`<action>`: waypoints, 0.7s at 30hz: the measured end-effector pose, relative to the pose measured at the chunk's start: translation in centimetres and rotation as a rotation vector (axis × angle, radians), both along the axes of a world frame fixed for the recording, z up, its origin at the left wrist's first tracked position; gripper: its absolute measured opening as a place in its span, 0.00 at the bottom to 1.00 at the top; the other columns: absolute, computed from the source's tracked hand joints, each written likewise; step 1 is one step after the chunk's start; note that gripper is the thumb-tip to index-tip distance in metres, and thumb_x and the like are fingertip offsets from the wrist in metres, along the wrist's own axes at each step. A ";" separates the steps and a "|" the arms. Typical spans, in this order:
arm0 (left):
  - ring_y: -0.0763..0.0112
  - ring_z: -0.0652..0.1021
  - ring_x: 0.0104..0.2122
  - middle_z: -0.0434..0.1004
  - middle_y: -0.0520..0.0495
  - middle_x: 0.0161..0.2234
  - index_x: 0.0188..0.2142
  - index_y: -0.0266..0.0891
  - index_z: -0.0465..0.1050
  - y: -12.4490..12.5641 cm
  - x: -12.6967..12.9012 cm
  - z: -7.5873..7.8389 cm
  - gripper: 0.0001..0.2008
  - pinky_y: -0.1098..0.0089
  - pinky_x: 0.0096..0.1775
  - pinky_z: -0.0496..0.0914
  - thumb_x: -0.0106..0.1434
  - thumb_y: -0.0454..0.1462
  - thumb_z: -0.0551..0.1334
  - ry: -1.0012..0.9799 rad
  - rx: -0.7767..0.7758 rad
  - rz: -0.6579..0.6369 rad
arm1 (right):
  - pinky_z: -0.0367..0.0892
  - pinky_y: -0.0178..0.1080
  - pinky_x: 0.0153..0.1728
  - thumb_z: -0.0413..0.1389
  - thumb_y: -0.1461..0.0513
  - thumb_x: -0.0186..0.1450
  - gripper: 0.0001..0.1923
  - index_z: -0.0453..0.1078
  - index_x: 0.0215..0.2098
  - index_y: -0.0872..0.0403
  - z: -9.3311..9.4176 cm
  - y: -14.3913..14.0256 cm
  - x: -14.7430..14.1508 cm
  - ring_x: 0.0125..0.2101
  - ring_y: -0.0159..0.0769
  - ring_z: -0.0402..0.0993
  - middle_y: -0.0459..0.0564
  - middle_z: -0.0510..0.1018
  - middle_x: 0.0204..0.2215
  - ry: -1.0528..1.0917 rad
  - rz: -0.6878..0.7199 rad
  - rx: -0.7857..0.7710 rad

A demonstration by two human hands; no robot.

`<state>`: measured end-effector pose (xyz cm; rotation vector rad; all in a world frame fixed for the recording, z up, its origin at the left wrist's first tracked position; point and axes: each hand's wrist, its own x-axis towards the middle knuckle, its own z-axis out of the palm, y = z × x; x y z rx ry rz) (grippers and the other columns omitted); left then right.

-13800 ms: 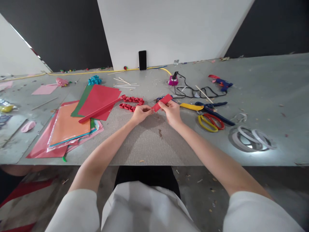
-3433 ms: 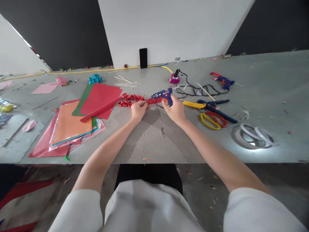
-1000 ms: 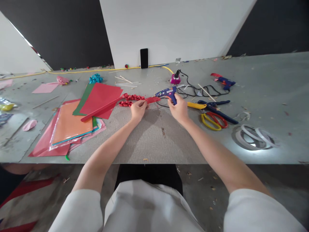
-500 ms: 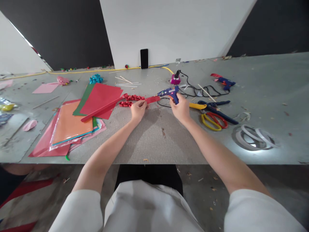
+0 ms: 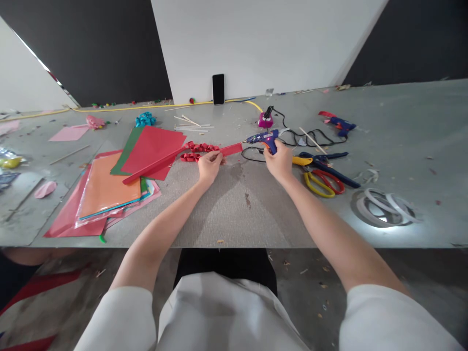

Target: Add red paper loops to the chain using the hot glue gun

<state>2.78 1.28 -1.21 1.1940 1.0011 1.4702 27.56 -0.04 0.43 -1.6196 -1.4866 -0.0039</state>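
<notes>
My left hand [image 5: 209,166] pinches a flat red paper strip [image 5: 231,149] that sticks out to the right of the fingers. Curled red paper pieces [image 5: 201,147] lie just behind and left of that hand, on the table. In my right hand [image 5: 280,158] is a blue hot glue gun [image 5: 263,138], gripped by its handle with fingers wrapped round it. Its nozzle points left, close to the right end of the strip. A long red paper stick [image 5: 153,166] runs leftward from the curled pieces over red sheets [image 5: 155,146].
Orange paper in plastic [image 5: 109,190] lies in a stack at left. Yellow-and-red-handled scissors [image 5: 320,184], blue pliers [image 5: 334,168], a second glue gun [image 5: 341,126] and white tape rolls [image 5: 383,207] lie at right. A phone [image 5: 218,89] leans on the wall.
My right hand and the glue gun have moved a little to the right, so the nozzle has drawn back toward the strip's right end. My left hand stays in place.
</notes>
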 end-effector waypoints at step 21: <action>0.75 0.81 0.29 0.84 0.45 0.32 0.33 0.35 0.79 0.1 -0.8 1.4 0.08 0.69 0.41 0.77 0.65 0.39 0.72 -0.217 -0.176 -0.224 | 0.68 0.56 0.55 0.71 0.43 0.55 0.38 0.68 0.54 0.53 -0.9 0.0 -1.2 0.53 0.53 0.72 0.62 0.76 0.51 0.084 0.156 0.031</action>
